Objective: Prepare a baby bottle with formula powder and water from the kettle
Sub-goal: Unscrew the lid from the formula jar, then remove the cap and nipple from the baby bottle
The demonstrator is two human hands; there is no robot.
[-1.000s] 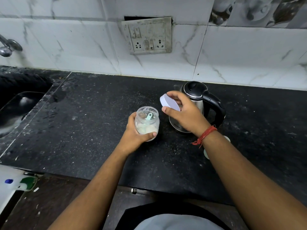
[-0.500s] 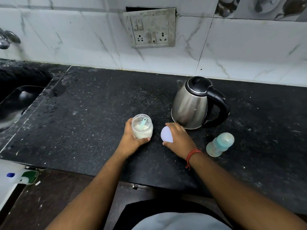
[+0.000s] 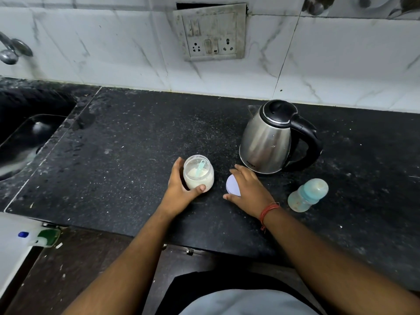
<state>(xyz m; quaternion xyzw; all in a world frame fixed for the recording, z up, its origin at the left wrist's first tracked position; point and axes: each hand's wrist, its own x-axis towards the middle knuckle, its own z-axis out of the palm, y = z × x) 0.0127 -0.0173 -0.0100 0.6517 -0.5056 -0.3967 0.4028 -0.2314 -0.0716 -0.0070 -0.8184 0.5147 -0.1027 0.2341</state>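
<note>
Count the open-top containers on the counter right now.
1: the formula jar, held by the left hand, scoop inside. Its lid lies under the right hand. The kettle and baby bottle are closed.

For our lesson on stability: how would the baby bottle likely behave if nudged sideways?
The baby bottle stands upright on the counter, tall and narrow, so it probably tips easily. It looks empty, so likely light. Once down, its round body would probably roll.
</note>
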